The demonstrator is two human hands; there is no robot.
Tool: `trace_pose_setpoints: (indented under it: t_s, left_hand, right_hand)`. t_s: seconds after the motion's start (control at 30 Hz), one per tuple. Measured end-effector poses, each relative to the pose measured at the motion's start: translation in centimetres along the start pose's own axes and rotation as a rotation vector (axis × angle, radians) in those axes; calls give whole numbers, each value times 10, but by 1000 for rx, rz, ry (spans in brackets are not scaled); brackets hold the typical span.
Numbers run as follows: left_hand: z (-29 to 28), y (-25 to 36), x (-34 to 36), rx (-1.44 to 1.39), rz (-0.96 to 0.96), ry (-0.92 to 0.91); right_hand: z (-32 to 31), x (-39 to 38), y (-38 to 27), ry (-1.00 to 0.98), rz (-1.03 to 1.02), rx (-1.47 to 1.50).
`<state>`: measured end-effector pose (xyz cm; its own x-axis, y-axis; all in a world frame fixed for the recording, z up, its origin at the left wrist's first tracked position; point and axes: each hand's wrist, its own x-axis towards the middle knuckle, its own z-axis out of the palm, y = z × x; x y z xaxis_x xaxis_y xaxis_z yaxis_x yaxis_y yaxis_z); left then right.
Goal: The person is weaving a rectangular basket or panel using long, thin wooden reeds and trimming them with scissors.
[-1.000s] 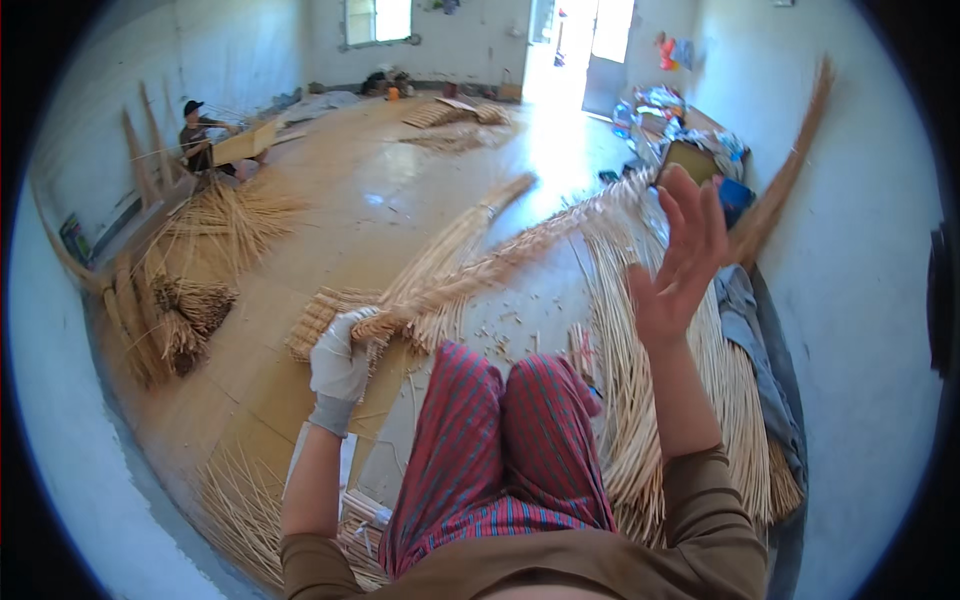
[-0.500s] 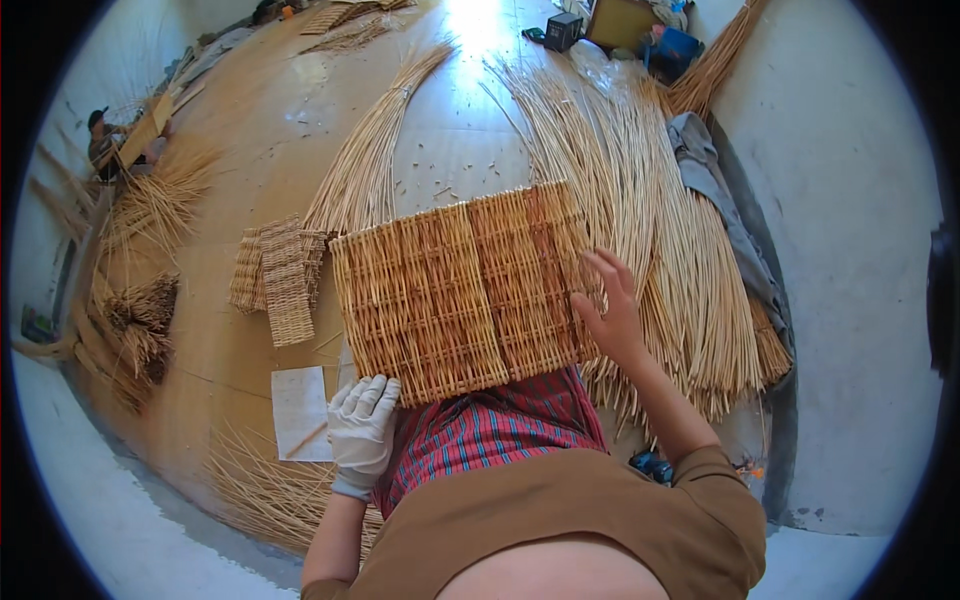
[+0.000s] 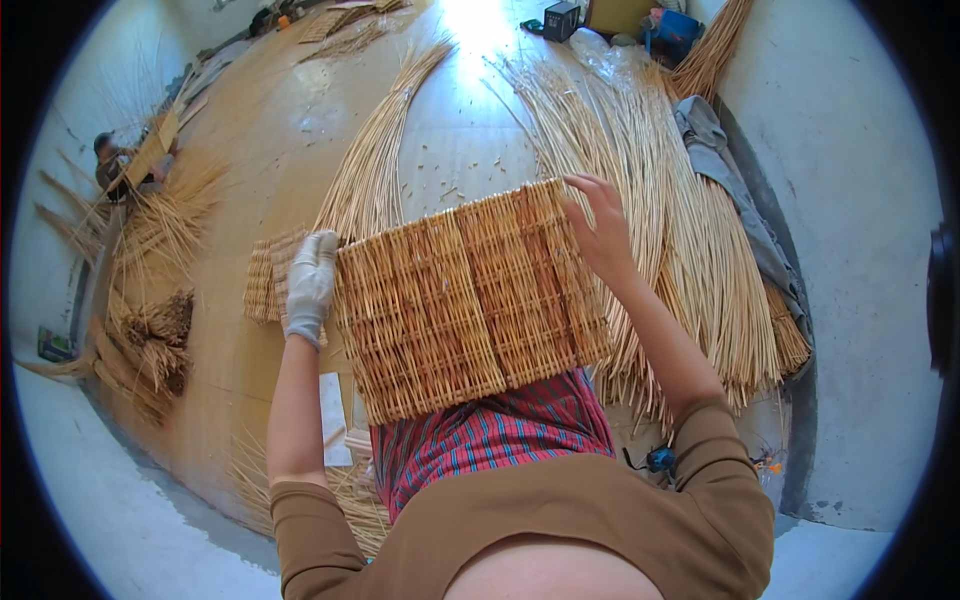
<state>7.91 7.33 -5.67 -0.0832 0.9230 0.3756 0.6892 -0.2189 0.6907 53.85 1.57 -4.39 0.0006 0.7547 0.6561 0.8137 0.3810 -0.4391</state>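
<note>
A rectangular woven wicker panel point(image 3: 465, 300), light brown with darker reddish bands, lies tilted across my lap over a red and blue striped cloth point(image 3: 500, 430). My left hand point(image 3: 311, 285), in a white glove, is closed at the panel's far left corner, its fingers close together along the edge. At the far right corner, my bare right hand point(image 3: 603, 235) holds the rim, with the fingers over the top and the thumb near the front face. The panel's underside is hidden.
Long pale wicker rods point(image 3: 640, 240) lie in a big heap at the right, beside grey cloth point(image 3: 715, 150). Another rod bundle point(image 3: 375, 150) stretches out ahead. Smaller woven pieces point(image 3: 262, 280) lie left of the panel. A person point(image 3: 115, 165) sits at the far left among rods.
My left hand has gone from the panel's near left corner up to its far left corner. My right hand has moved up and closed on the far right corner.
</note>
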Motion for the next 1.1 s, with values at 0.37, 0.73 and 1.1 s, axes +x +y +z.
trace_pose_setpoints:
  t_s: [0.37,0.73,1.1]
  left_hand:
    - [22,165,-176,144,607,-607]
    - [-38,171,11,-90,509,-281]
    - [181,-95,251,-629,-179,-283]
  right_hand:
    - [35,-37,103,-128,241,113]
    - [89,139,56,-231,300,1608]
    - [326,195,154,-204,500,1113]
